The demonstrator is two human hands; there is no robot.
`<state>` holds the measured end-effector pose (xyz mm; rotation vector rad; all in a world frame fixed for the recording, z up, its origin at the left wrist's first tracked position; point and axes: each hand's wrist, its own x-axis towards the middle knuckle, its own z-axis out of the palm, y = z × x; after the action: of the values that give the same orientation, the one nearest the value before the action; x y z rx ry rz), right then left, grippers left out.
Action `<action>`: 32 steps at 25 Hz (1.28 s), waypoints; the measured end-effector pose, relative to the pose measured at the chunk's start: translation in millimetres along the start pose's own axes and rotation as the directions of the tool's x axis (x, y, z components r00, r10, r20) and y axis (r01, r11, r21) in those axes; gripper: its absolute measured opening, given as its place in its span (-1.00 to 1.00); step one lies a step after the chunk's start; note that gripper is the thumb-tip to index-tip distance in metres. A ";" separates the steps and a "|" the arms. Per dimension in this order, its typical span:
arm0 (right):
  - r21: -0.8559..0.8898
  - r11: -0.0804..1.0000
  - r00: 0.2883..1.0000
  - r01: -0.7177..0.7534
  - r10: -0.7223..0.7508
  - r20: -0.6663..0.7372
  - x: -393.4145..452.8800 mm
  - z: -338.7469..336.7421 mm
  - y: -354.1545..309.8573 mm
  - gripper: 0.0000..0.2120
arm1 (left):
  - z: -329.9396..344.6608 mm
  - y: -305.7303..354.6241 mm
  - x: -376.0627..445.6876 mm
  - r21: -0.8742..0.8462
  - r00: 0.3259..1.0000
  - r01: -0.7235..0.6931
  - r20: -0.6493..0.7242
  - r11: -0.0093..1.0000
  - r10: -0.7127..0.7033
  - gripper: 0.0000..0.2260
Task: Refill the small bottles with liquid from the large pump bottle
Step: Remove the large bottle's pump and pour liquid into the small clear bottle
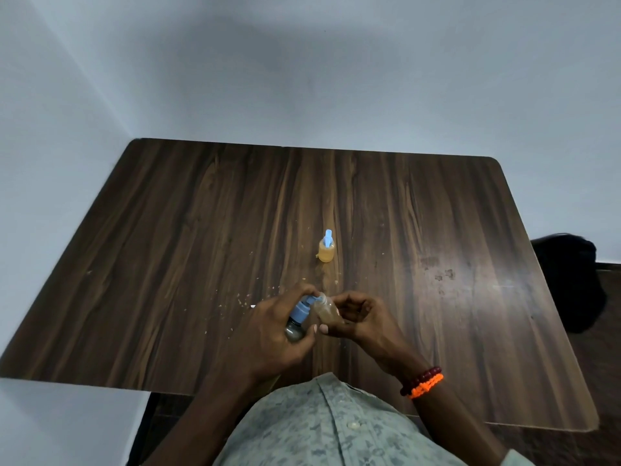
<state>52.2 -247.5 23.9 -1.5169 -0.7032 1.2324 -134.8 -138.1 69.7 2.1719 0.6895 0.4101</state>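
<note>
Two small bottles [326,309] [326,250], one pump bottle [299,317]

A small orange bottle with a blue cap [326,248] is standing alone in the middle of the dark brown wooden tabletop [168,237], and wide room is lying open on both sides of it. Little crumbs [242,299] are sitting near the hands. The grey wall [302,79] is closing off the far edge.

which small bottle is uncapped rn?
The small clear bottle gripped in the right hand, tilted against the blue pump nozzle. The small orange-filled bottle standing alone mid-table has its blue cap on.
</note>
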 end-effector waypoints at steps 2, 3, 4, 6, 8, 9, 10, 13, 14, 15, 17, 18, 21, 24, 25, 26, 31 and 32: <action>0.010 1.000 1.000 -0.005 0.005 -0.006 -1.3 1.5 -0.4 -0.60 | 1.8 0.9 1.1 0.024 1.000 -0.004 -0.026 1.000 0.004 -0.55; 0.027 1.000 1.000 -0.001 0.001 -0.009 -1.3 0.9 -1.4 -0.61 | 1.9 1.5 1.3 0.038 0.999 -0.013 -0.033 0.999 0.014 -0.52; 0.042 0.999 1.000 0.006 -0.005 -0.013 -1.0 -0.3 -2.8 -0.62 | 2.1 1.7 0.7 0.045 0.999 -0.022 -0.031 0.999 0.024 -0.47; 0.050 0.999 1.000 0.018 -0.017 -0.015 0.2 -2.8 -5.2 -0.63 | 1.3 0.9 -0.7 0.038 1.000 -0.024 -0.009 0.999 0.025 -0.42; 0.015 1.000 1.000 0.022 -0.022 -0.012 -0.9 -3.5 -4.6 -0.65 | 1.0 -0.3 -0.7 0.022 1.000 -0.007 0.010 1.000 0.007 -0.46; -0.011 1.000 1.000 0.021 -0.022 -0.010 -1.7 -2.9 -3.2 -0.65 | 0.8 -1.2 0.6 0.016 1.000 -0.003 0.018 1.000 0.003 -0.51; -0.027 0.999 1.000 0.018 -0.018 -0.010 -2.8 -1.9 -1.4 -0.65 | 0.8 -2.0 2.1 0.016 1.000 -0.010 0.026 1.000 0.009 -0.56; 0.006 1.000 1.000 0.001 -0.001 -0.031 -3.9 -0.3 -0.8 -0.64 | -0.9 -2.7 4.3 0.020 0.999 -0.035 0.039 0.999 0.034 -0.53; 0.015 1.000 1.000 0.004 -0.004 -0.029 -3.0 -0.1 -1.8 -0.64 | -2.1 -3.3 3.6 0.016 0.998 -0.035 0.044 0.999 0.035 -0.47; 0.014 1.000 1.000 0.010 -0.010 -0.025 -1.8 -0.7 -2.8 -0.64 | -3.0 -4.1 3.0 0.008 0.998 -0.036 0.049 0.999 0.035 -0.44; 0.006 1.000 1.000 0.012 -0.012 -0.013 -1.8 -1.8 -2.9 -0.63 | -2.4 -4.2 1.6 -0.016 0.998 -0.033 0.047 0.999 0.034 -0.44; 0.003 1.000 1.000 0.006 -0.006 -0.007 -2.1 -1.1 -2.3 -0.63 | -2.3 -3.5 1.1 -0.027 0.999 -0.029 0.036 0.999 0.030 -0.48; 0.000 1.000 1.000 -0.003 0.003 -0.002 -3.7 0.8 -0.3 -0.61 | -0.4 -1.7 3.3 -0.037 0.999 -0.037 0.017 0.999 0.038 -0.58; 0.023 1.000 1.000 0.012 -0.012 -0.011 -2.1 -0.6 -2.2 -0.62 | -0.9 -3.2 3.5 -0.011 0.999 -0.044 0.024 0.999 0.045 -0.46; 0.021 1.000 1.000 0.021 -0.020 -0.008 -1.3 -1.7 -3.0 -0.63 | -1.1 -4.6 3.5 -0.020 0.998 -0.045 0.038 0.999 0.046 -0.42; 0.018 0.999 1.000 0.028 -0.028 -0.002 -1.3 -2.8 -3.3 -0.63 | 0.0 -5.7 3.5 -0.030 0.997 -0.051 0.048 0.998 0.052 -0.39; 0.022 0.999 0.999 0.038 -0.038 -0.007 -2.5 -3.2 -3.7 -0.66 | 4.3 -6.8 3.7 -0.064 0.996 -0.085 0.020 0.994 0.087 -0.33; 0.022 0.999 0.999 0.042 -0.042 -0.008 -2.0 -3.4 -4.2 -0.67 | 4.6 -6.8 2.7 -0.064 0.997 -0.081 0.012 0.995 0.081 -0.37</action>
<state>55.5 -249.1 28.4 -1.4806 -0.7107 1.1982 -132.6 -135.6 61.8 2.1461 0.5744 0.4523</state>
